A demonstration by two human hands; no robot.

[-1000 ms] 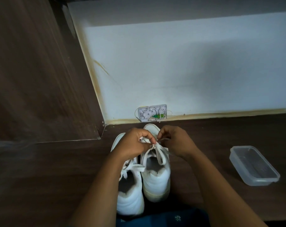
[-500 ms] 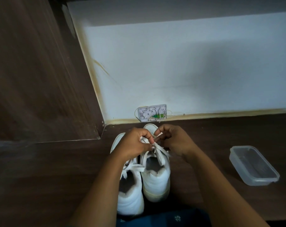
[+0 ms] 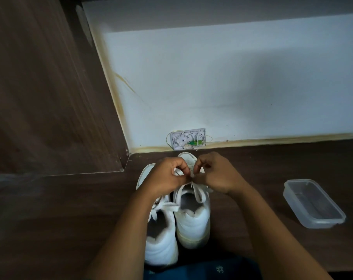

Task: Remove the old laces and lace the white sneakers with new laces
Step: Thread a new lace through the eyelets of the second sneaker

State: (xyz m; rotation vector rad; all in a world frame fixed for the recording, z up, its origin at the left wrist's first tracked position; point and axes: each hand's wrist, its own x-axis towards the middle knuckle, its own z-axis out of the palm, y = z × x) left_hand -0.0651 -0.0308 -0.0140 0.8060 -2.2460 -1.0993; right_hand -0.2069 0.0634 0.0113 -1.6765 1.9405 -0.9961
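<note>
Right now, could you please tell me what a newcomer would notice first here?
At centre, the left hand and right hand pinch the white lace over one white sneaker, its twin standing close beside it on dark wood. A clear plastic tub lies to the right, and a small white wall box sits just beyond the shoes.

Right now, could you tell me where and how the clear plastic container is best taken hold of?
Probably across its narrow width, pinching the two long rims of the plastic container from above. It sits flat, rectangular and low-walled, and lies nearer the right hand.
</note>
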